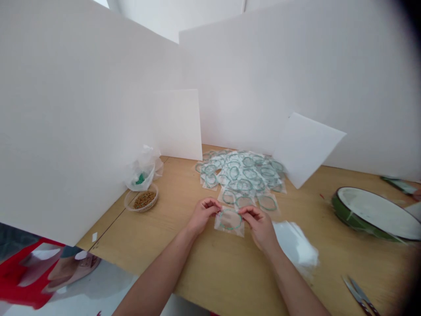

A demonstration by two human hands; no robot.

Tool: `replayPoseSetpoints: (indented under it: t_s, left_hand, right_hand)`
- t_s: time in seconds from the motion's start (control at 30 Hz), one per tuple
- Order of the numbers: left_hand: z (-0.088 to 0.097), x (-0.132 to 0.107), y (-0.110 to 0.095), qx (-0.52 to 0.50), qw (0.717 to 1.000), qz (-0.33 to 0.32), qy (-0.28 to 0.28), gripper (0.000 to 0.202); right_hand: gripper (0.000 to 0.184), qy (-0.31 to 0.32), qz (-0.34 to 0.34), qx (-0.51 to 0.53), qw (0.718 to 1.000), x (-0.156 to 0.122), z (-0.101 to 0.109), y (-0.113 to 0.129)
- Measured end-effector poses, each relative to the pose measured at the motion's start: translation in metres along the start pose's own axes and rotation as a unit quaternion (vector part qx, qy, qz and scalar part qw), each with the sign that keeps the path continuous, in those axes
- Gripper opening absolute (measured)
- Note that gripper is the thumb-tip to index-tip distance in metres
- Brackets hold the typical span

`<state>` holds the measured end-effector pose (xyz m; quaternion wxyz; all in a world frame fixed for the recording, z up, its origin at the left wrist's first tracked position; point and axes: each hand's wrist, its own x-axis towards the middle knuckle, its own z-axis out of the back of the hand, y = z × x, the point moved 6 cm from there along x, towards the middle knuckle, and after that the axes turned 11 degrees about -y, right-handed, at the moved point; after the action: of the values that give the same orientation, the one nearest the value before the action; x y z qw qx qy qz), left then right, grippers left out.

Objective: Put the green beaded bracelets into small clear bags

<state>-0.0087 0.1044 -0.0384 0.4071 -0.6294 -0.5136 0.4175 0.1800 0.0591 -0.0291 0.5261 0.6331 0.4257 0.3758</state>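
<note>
My left hand [202,214] and my right hand [259,224] both pinch the top edge of one small clear plastic bag [229,221] that holds a green ring. The bag lies on the wooden table [204,259] between my hands. Fingers of both hands are curled closed on the bag's upper corners. Just beyond it spreads a pile of bagged green rings [241,173], several of them overlapping.
A stack of empty clear bags [296,245] lies right of my right hand. A round container of brown bits [142,199] and a plastic bag of green pieces [142,172] sit at left. A large green roll [375,213] and scissors [360,296] are at right. White boards [82,109] wall the table.
</note>
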Motion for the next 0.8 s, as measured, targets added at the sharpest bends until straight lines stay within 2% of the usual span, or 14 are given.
replayPoseSetpoints:
  t_s: [0.33,0.6,0.8]
  left_hand:
    - [-0.004,-0.002,-0.003,0.024,0.999,-0.011,0.026,0.008]
    - [-0.002,-0.002,-0.005,0.032,0.999,-0.004,0.022,0.004]
    - [-0.004,-0.006,-0.008,0.035,0.999,0.001,0.026,0.025]
  right_hand:
    - [0.010,-0.010,-0.028,0.033,0.999,0.002,0.002,-0.008]
    - [0.009,-0.004,0.000,-0.027,1.000,-0.001,0.003,0.003]
    - [0.017,0.002,0.022,-0.066,0.998,-0.004,0.002,0.010]
